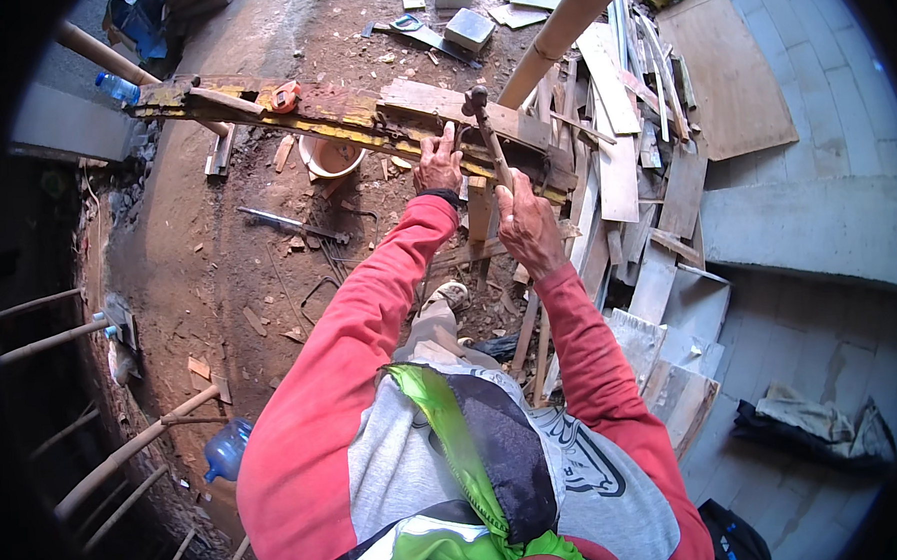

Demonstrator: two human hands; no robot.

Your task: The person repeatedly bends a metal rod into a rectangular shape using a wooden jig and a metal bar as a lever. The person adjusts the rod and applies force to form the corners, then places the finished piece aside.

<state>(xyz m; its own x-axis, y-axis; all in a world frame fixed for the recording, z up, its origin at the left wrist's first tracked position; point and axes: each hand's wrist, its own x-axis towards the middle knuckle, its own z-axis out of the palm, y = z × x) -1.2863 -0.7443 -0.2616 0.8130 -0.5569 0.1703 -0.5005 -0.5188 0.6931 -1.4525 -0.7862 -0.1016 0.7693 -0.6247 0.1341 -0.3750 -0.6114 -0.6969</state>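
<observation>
My right hand (529,221) is wrapped round the wooden handle of a hammer (494,146). The dark hammer head is raised at the far end, over a worn wooden beam (347,134) with yellow paint. Just left of the hammer, my left hand (438,165) rests against the near edge of this beam, index finger stretched forward and the other fingers curled. What those fingers grip, if anything, is hidden. A bare plank (451,107) lies along the top of the beam. An orange tape measure (285,97) sits farther left on it, beside a short wooden stick (226,100).
A white bucket (329,157) stands beneath the beam. Tools, including a long metal bar (286,224), lie on the dirt. At the right is a pile of scrap boards (619,162); a bamboo pole (568,33) slants behind the beam. A handsaw (426,39) lies beyond.
</observation>
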